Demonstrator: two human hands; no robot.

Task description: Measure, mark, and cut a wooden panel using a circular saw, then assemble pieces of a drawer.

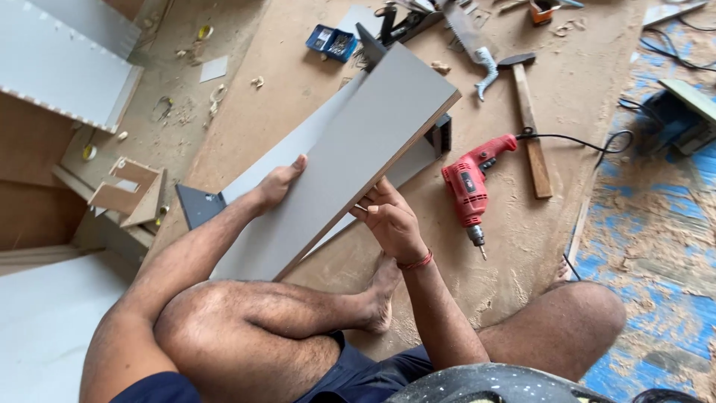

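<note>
The grey board stands tilted on its long edge between the hands: the left hand lies open against its face, the right hand grips its lower edge (thumb side hidden). Right of the board lie a red drill and a hammer, then bare sawdusty floor.

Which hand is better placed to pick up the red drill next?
Probably the right hand: it sits at the grey panel's lower edge, on the side where the red drill lies on the floor. The left hand lies flat on the panel's far face, steadying it.
</note>
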